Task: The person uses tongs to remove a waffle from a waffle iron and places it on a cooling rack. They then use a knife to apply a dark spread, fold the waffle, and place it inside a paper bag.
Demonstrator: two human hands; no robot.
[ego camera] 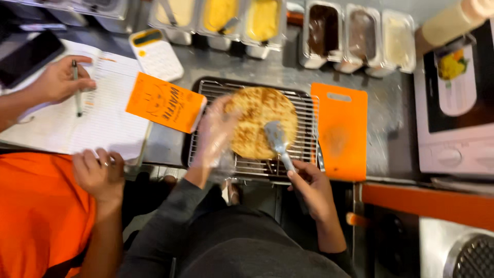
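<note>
A round golden waffle [257, 116] lies on a wire cooling rack [303, 136] set on a dark tray. My left hand [213, 135], in a clear plastic glove, rests on the waffle's left edge. My right hand [311, 188] grips the handle of metal tongs [277, 141], whose tips lie on the waffle's lower right part. The picture is blurred by motion.
An orange cutting board [340, 131] lies right of the rack. Metal tubs of sauces [360, 36] and yellow fillings [221, 15] line the back. At the left, another person in orange writes with a pen [77, 87] in a notebook [105, 121]; an orange booklet [164, 102] and calculator [157, 54] lie nearby.
</note>
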